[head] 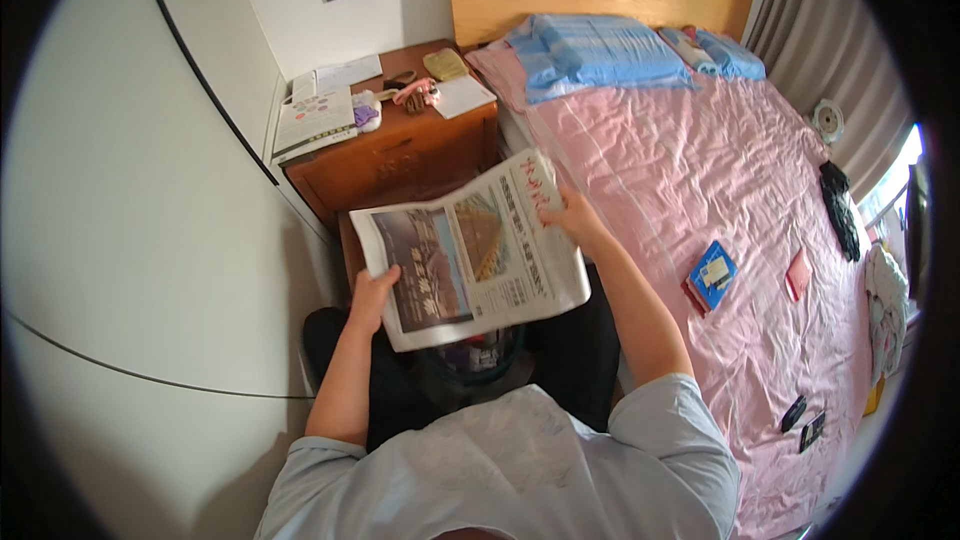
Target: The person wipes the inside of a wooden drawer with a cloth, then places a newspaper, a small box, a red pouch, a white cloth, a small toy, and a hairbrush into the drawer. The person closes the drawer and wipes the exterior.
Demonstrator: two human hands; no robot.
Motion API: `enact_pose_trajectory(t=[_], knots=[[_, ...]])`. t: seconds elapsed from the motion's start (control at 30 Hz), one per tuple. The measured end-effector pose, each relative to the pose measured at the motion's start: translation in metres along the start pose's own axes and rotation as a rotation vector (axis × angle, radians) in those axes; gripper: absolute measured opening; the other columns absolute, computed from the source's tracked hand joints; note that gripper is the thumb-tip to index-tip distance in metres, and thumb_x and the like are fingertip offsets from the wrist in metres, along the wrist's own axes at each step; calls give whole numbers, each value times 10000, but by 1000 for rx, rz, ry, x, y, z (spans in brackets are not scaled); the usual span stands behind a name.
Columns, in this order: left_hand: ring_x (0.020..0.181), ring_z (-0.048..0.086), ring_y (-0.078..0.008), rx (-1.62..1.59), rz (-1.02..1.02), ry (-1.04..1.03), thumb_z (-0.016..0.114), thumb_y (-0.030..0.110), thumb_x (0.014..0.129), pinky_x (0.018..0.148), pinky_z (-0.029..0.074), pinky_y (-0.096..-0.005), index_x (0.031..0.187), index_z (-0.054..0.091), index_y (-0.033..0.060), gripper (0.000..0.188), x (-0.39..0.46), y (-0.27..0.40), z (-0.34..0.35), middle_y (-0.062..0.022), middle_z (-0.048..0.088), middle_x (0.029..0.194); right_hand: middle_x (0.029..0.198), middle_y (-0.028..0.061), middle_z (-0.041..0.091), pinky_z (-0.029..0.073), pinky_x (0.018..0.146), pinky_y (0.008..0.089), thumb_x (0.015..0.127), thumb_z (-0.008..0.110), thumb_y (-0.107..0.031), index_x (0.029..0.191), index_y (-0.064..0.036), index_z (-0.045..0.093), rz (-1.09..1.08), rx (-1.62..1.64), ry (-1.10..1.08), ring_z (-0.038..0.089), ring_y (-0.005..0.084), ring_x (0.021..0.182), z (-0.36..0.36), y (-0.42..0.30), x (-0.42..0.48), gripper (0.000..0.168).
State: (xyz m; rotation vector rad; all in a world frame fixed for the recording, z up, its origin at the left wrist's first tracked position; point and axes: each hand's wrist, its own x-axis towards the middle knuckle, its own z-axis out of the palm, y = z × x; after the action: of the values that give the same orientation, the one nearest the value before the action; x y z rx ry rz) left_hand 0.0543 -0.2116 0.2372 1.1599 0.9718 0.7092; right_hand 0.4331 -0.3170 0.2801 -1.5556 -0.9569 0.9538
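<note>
Both of my hands hold a folded newspaper (480,255) with printed photos and text, tilted above my lap. My left hand (373,298) grips its lower left edge, thumb on top of the page. My right hand (576,219) grips the upper right edge, near red characters. Below the paper, between my knees, part of a round dark container (480,360) with items inside shows; the newspaper hides the rest of it.
Ahead stands a wooden nightstand (397,165) bearing papers, hair accessories and a yellow pouch (445,65). A bed with a pink sheet (645,165), blue pillows (600,52) and booklets (711,276) lies to the right. A pale cabinet panel (150,240) rises at the left.
</note>
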Motion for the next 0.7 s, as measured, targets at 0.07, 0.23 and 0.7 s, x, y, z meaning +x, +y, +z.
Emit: enact_pose_trajectory(t=[0.07, 0.23, 0.7], knots=[[973, 590, -204, 87, 39, 48, 621, 244, 920, 827, 449, -375, 1167, 582, -38, 377, -4, 12, -8, -78, 623, 1088, 1018, 146, 656, 534, 747, 355, 785, 716, -72, 1248, 29, 522, 32, 68, 170, 644, 198, 875, -5, -8, -1, 512], [1013, 623, -250, -307, -1, -93, 626, 296, 916, 848, 502, -404, 1262, 517, 1, 467, -20, 32, -26, -121, 624, 1138, 1038, 147, 647, 534, 755, 338, 799, 697, -63, 1242, 54, 511, -34, 186, 181, 640, 196, 882, -34, -24, 1, 494], [975, 635, -222, -317, 92, -44, 551, 162, 926, 822, 527, -362, 1252, 526, -13, 371, -37, 2, 1, -108, 628, 1135, 989, 126, 664, 522, 762, 325, 798, 728, -99, 1276, 52, 497, -122, 88, 241, 641, 190, 842, -48, -39, -5, 551]])
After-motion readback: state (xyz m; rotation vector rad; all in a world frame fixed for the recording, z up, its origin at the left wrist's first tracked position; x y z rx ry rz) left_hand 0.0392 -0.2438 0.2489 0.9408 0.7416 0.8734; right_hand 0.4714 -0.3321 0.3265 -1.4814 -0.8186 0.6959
